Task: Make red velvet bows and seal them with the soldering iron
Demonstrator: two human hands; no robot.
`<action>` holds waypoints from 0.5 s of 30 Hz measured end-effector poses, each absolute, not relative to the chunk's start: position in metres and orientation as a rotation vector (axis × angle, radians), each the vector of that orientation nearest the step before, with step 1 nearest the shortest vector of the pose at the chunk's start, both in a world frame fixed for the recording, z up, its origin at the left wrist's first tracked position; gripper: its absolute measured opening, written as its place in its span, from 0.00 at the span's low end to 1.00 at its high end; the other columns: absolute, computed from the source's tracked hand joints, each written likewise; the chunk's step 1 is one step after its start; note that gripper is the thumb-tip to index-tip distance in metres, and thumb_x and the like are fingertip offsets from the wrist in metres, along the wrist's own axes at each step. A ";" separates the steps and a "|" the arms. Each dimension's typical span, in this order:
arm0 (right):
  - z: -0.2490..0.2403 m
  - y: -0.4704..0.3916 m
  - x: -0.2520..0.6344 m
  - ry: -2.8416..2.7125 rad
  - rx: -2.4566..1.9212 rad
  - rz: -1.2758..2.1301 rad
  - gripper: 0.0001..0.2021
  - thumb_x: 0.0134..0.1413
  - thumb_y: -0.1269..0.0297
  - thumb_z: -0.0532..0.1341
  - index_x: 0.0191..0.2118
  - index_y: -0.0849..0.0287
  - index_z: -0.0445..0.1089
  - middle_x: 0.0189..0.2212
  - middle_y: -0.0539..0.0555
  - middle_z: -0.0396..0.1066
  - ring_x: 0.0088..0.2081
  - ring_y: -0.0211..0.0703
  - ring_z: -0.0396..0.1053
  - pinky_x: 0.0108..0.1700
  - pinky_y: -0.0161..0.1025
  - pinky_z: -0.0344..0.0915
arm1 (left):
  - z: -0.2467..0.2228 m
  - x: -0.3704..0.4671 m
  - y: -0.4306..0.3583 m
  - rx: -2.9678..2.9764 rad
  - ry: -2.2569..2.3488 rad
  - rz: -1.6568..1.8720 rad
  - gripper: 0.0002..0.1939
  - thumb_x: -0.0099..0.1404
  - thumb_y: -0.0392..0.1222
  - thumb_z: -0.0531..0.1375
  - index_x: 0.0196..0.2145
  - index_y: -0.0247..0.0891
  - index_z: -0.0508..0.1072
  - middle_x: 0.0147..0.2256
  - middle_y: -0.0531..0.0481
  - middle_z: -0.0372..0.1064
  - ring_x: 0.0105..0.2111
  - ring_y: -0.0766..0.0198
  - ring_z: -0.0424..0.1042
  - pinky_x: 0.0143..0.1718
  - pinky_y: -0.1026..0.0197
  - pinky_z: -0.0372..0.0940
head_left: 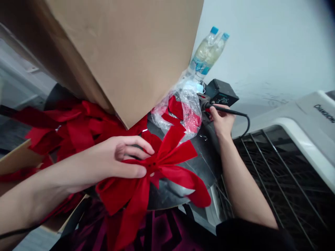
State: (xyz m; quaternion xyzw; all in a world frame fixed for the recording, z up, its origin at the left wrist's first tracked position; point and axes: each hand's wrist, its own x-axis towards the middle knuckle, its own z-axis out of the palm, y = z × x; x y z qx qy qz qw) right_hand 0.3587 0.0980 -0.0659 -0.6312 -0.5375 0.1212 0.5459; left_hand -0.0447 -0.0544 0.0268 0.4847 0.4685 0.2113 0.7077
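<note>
A large red fabric bow (175,153) with several loops and tails spreads over the front of a dark round tabletop (206,167). Thumb and fingers of my left hand (128,157) are closed on its gathered middle, where small holes show. Off to the right, my right hand (222,120) grips what looks like a soldering iron (227,111) with a black cord. The iron's front end is at a small holder, beside a black control box (222,92) with a dial; its tip is hidden.
A tall cardboard box (131,52) stands close behind my left hand. More red bows (78,129) are heaped at left. A clear plastic bag (192,111) holds red pieces. Two bottles (206,52) stand by the wall. A white heater (295,122) with a wire grille is at right.
</note>
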 end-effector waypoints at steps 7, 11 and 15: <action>-0.066 0.115 0.343 -1.282 -1.593 0.383 0.16 0.66 0.57 0.66 0.51 0.65 0.74 0.41 0.58 0.77 0.37 0.45 0.76 0.40 0.45 0.77 | 0.009 -0.150 -0.119 1.282 1.314 0.533 0.13 0.55 0.32 0.73 0.36 0.51 0.87 0.37 0.57 0.86 0.40 0.59 0.85 0.41 0.65 0.76; -0.050 0.071 0.329 -1.429 -1.614 0.332 0.17 0.69 0.53 0.64 0.52 0.62 0.74 0.48 0.57 0.76 0.45 0.46 0.76 0.48 0.47 0.76 | -0.021 -0.208 -0.155 1.111 1.387 0.648 0.13 0.54 0.50 0.77 0.38 0.63 0.86 0.38 0.65 0.85 0.41 0.55 0.84 0.43 0.58 0.78; -0.033 0.016 0.291 -1.636 -1.564 0.108 0.13 0.61 0.51 0.68 0.36 0.57 0.78 0.29 0.55 0.78 0.31 0.45 0.73 0.40 0.42 0.70 | -0.067 -0.270 -0.190 0.882 1.532 0.761 0.14 0.50 0.63 0.76 0.36 0.70 0.84 0.40 0.73 0.84 0.35 0.58 0.83 0.35 0.61 0.79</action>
